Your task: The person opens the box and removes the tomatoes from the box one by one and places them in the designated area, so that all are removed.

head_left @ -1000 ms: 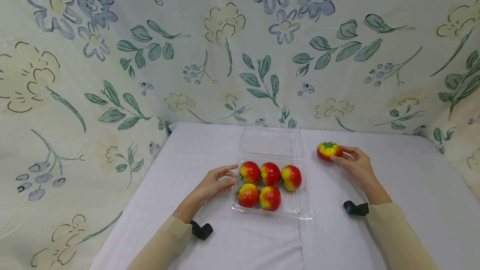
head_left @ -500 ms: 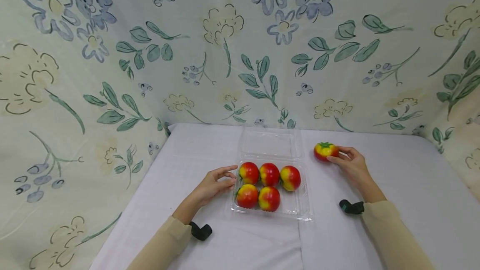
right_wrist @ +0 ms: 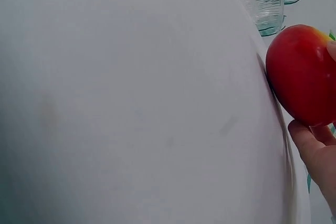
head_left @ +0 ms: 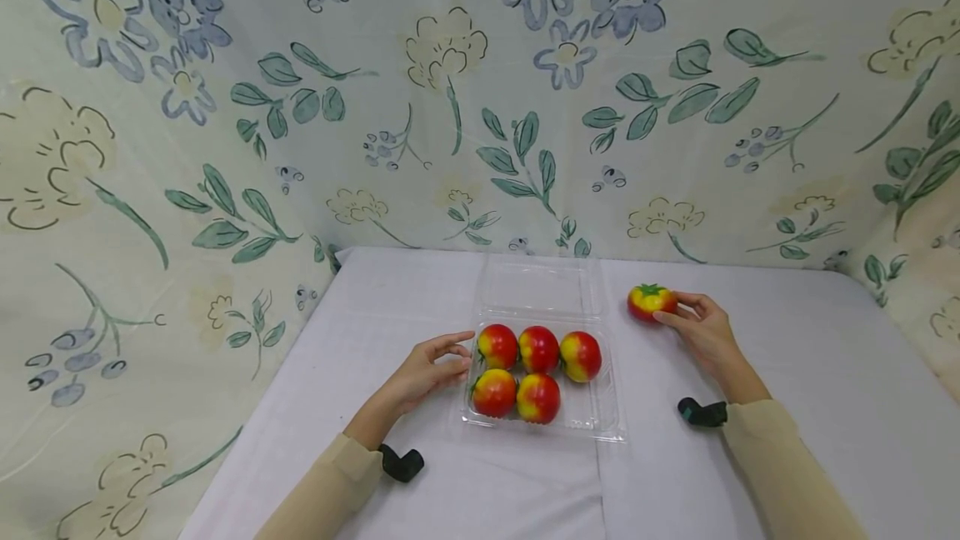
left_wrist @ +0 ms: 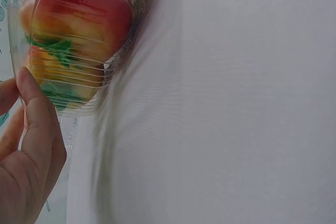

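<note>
On my feed, right hand (head_left: pixel 707 340) pinches a red-yellow fruit (head_left: pixel 648 304); left hand (head_left: pixel 422 369), fingers relaxed, touches clear box (head_left: pixel 588 413) just ahead.

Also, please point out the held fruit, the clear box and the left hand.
Held fruit (head_left: pixel 649 305): head view, its yellow-red side.
Clear box (head_left: pixel 583 410): head view, bare floor near right corner.
Left hand (head_left: pixel 422 372): head view, near thumb base.
</note>
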Demonstrator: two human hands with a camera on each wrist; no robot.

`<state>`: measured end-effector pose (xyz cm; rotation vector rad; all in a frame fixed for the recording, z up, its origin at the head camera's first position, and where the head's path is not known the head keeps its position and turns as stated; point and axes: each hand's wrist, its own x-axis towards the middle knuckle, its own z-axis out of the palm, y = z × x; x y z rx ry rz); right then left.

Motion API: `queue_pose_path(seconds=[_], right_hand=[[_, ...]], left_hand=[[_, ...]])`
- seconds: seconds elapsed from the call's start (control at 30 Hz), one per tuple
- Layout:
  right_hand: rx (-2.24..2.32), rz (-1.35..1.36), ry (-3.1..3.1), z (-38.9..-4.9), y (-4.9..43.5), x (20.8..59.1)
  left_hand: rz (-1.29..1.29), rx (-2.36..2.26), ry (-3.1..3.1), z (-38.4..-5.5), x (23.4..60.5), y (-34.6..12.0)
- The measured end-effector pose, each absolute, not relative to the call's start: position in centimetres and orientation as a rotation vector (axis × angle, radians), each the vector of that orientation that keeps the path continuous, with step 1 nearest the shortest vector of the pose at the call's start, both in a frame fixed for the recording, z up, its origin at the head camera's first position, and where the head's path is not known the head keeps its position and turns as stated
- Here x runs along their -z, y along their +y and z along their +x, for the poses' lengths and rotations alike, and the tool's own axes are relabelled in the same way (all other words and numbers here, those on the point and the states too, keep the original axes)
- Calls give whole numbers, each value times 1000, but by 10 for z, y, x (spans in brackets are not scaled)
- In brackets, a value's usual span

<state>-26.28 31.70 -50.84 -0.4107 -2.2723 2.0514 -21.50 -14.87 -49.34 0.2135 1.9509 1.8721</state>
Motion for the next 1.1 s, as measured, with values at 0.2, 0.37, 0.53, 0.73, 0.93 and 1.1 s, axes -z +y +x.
queue_pose_path(seconds=[0.2,0.37,0.53,0.73,0.93,1.1], right_hand=[[-2065,-436,-2275,-263,318,510],[-2094,-450,-2262,-262,320,509],[-2110,-449,-2253,-262,323,510],[-2133,-382,-2231,-259,326,511],[-2168,-337,-2192,-257,329,513],[-2182,-332,-2177,-255,330,513]], left_hand=[[213,-1870,1955,-215,494,-148],[216,-1870,1954,-216,494,-148],[217,-1867,1954,-216,495,-149],[216,-1874,1946,-216,495,-149],[211,-1877,1946,-215,494,-148],[212,-1877,1948,-215,494,-148]])
